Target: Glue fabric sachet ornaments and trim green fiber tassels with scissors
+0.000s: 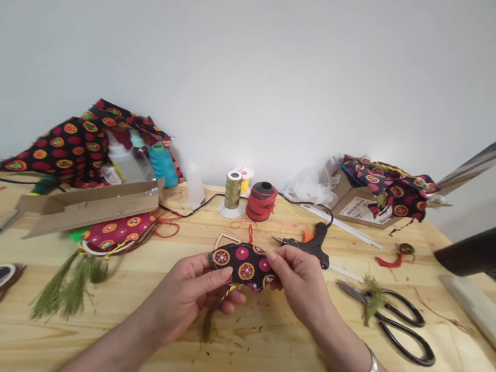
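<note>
Head view: the left hand and right hand each had the grip closed on the patterned fabric piece — at its left and right ends respectively — above the worktop; the glue gun lay just beyond the right hand, the scissors to its right

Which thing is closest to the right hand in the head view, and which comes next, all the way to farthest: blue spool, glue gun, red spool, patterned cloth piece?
From the right hand:
1. Patterned cloth piece: held by it.
2. Glue gun: just beyond it.
3. Red spool: farther back, to its left.
4. Blue spool: back, much farther left.
</note>
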Demonstrator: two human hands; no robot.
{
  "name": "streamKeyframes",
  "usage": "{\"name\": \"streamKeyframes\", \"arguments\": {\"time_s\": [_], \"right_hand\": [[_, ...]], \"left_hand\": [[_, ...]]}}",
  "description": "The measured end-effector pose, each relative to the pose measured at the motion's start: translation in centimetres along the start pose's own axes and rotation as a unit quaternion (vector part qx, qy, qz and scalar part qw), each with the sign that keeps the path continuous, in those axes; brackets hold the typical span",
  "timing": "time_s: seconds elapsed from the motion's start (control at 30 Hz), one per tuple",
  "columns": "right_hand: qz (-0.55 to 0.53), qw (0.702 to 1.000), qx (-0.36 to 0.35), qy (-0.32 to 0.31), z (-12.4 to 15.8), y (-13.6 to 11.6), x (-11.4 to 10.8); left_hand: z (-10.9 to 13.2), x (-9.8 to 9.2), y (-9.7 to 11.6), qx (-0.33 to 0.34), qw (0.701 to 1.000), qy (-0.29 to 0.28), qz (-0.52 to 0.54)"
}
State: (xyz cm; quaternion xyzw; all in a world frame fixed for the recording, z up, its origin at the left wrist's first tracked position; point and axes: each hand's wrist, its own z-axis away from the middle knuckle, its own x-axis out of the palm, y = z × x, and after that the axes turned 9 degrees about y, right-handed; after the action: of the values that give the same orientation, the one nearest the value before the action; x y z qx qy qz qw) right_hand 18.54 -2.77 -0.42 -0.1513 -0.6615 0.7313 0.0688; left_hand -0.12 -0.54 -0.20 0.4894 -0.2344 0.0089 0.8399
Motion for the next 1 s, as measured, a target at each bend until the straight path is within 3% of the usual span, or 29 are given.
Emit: {"name": "streamKeyframes", "arguments": {"time_s": [0.2, 0.33, 0.4, 0.47, 0.57, 0.67, 0.77, 0.87, 1.0], "right_hand": [[-0.002, 1.0, -0.008, 0.007, -0.3, 0.1, -0.1], [0.057, 0.978, -0.199, -0.01, 0.0, 0.0, -0.5], [0.082, 0.952, -0.285, -0.074, 0.2, -0.3, -0.7], [0.064, 0.942, -0.296, -0.143, 0.4, -0.5, -0.8], [0.009, 0.956, -0.215, -0.2, 0.5, -0.8, -0.9], [-0.035, 0.971, -0.075, -0.226, 0.5, -1.0, -1.2], [-0.027, 0.958, 0.014, -0.285, 0.5, -1.3, -1.6], [0.02, 0.944, 0.036, -0.327, 0.4, -1.4, -1.8], [0.05, 0.93, 0.057, -0.36, 0.4, -1.7, -2.3]], "left_hand": [[-0.2, -0.2, -0.1, 0.006, 0.999, 0.024, 0.048], [-0.2, -0.4, 0.0, -0.016, 0.997, 0.004, 0.072], [0.0, -0.2, 0.0, -0.051, 0.996, -0.018, 0.075], [0.4, 0.1, -0.2, -0.086, 0.993, -0.047, 0.07], [0.9, 0.7, -0.3, -0.106, 0.992, -0.076, -0.005], [1.4, 1.0, -0.1, 0.006, 0.99, -0.031, -0.136], [1.8, 0.7, 0.4, 0.11, 0.981, 0.053, -0.152], [2.2, 0.4, 0.8, 0.095, 0.985, 0.089, -0.112], [3.4, 0.9, 0.8, 0.016, 0.984, 0.027, -0.175]]}}
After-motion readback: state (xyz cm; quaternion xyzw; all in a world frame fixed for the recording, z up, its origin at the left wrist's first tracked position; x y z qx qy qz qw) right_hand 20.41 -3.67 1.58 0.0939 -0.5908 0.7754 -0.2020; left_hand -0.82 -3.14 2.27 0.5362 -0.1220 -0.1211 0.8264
